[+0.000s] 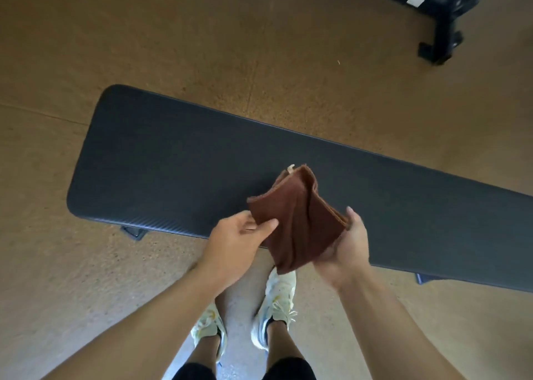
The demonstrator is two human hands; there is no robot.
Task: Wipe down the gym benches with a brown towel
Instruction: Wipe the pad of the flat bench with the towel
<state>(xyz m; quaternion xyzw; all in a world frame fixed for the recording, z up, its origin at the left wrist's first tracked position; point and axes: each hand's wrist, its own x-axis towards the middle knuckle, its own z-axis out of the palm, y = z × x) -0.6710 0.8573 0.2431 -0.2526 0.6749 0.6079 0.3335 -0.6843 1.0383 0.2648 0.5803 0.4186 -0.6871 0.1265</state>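
A folded brown towel (300, 221) is held up between both hands, above the near edge of a long dark padded gym bench (173, 160). My left hand (236, 244) pinches the towel's left edge with thumb and fingers. My right hand (346, 247) cups the towel's right side from beneath, palm up. The bench pad runs from the left middle to the right edge of the view. The towel is above the pad and does not touch it.
Tan speckled rubber flooring (202, 33) surrounds the bench. Another black bench frame (444, 13) stands at the top right. My pale sneakers (277, 302) are on the floor just in front of the bench. Bench feet (132, 232) poke out below the pad.
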